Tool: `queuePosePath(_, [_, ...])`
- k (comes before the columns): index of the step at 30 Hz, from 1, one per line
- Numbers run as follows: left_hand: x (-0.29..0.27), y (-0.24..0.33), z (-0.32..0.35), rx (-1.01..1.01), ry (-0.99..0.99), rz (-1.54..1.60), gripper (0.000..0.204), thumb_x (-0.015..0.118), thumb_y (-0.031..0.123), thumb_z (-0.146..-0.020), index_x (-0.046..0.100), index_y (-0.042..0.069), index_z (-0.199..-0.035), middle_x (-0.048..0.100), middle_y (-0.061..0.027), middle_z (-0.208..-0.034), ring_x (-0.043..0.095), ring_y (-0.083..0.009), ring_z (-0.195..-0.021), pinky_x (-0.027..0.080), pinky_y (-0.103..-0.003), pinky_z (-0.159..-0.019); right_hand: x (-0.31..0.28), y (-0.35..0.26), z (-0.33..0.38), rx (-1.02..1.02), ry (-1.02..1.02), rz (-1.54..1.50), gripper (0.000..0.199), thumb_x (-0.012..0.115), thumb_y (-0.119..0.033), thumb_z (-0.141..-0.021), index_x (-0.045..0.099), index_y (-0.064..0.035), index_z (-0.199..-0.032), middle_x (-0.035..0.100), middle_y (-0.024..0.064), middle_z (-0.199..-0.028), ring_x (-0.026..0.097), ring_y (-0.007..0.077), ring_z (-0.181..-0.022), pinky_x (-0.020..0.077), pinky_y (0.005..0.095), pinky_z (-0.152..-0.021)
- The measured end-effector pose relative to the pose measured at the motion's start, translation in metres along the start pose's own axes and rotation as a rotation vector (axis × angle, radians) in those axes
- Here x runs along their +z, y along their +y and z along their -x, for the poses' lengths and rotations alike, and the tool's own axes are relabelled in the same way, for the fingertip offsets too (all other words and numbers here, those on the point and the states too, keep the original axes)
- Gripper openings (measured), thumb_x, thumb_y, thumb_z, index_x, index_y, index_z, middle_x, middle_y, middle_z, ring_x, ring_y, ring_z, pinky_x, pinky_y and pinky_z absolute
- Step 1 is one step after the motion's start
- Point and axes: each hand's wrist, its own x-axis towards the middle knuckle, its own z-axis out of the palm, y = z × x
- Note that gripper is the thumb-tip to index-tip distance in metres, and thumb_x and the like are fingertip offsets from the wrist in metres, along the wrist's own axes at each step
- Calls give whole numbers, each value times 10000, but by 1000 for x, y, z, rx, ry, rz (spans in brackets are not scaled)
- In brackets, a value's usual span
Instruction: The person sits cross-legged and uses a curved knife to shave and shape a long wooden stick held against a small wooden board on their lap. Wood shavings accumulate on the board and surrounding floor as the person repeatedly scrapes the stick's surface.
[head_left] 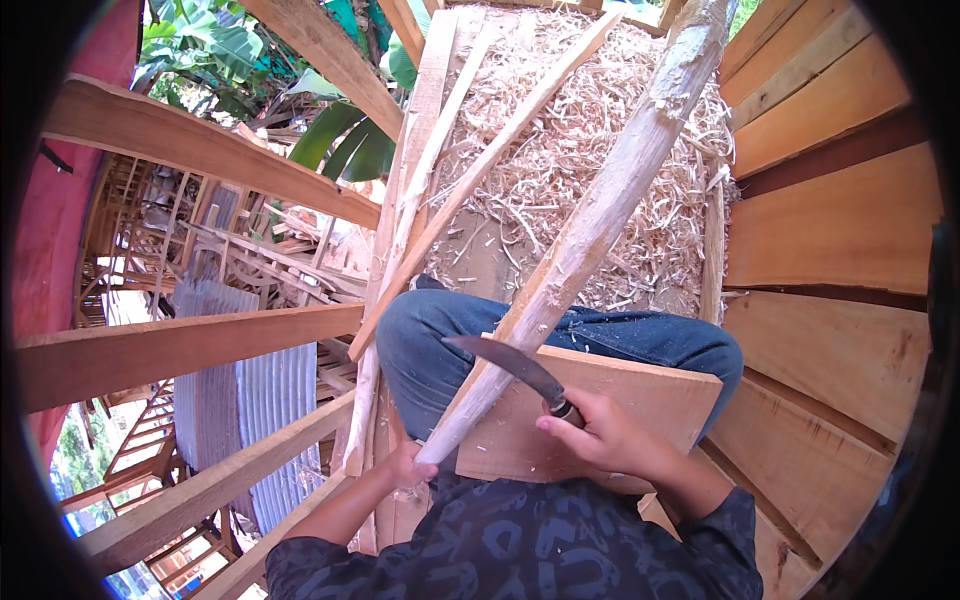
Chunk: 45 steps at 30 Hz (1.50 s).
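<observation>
A long pale wooden pole [590,225] slants from my lap up to the far right, its bark partly shaved away. Around its near end my left hand [408,467] is closed. My right hand [592,430] grips the dark handle of a curved knife [515,366], whose blade points left and lies across the pole. I cannot tell whether the edge touches the wood. Under the pole, a flat wooden board [630,395] rests on my lap against my crossed, jeans-covered legs.
Curly wood shavings [560,130] heap on the platform ahead. Thin wooden strips [480,165] lie left of the pole. A plank wall [830,230] closes the right side. Open railing beams [200,345] stand at left, with corrugated metal sheets [275,430] and leafy plants beyond.
</observation>
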Motion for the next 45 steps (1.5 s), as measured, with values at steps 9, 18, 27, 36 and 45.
queuePosePath(9, [-2, 1, 0, -23, -20, 10, 556, 606, 561, -794, 570, 16, -687, 558, -18, -589, 562, -103, -539, 459, -260, -507, 25, 33, -8, -190, 479, -112, 131, 622, -105, -853, 527, -15, -853, 433, 8, -523, 422, 78, -455, 315, 240, -438])
queuePosePath(18, [3, 7, 0, 1, -12, -31, 605, 559, 624, -781, 549, 28, -677, 551, -32, -576, 558, -124, -524, 449, -280, -493, 0, 18, 7, -176, 305, -13, 160, 658, -110, -818, 534, -13, -844, 474, 35, -527, 450, 95, -463, 354, 252, -450])
queuePosePath(27, [31, 15, 14, 2, 367, -227, 407, 686, 385, -758, 599, -12, -781, 595, -109, -607, 591, -211, -524, 463, -326, -516, 6, 23, 18, -209, 300, 63, 227, 669, -135, -812, 585, -3, -977, 539, 46, -561, 506, 111, -469, 392, 253, -464])
queuePosePath(36, [59, 57, 35, 72, 812, -599, 383, 747, 324, -712, 577, 0, -825, 579, -180, -609, 608, -356, -577, 463, -379, -522, -18, 43, 39, -196, 496, 79, 209, 621, -69, -823, 601, -13, -1024, 460, -33, -516, 448, 40, -453, 323, 214, -439])
queuePosePath(45, [66, 91, 62, 87, 866, -785, 373, 784, 345, -665, 569, 43, -705, 545, -133, -527, 591, -313, -497, 444, -364, -452, -23, 53, 44, -340, 720, 7, 361, 380, -269, -924, 596, 9, -1003, 444, 7, -530, 417, 73, -467, 304, 225, -446])
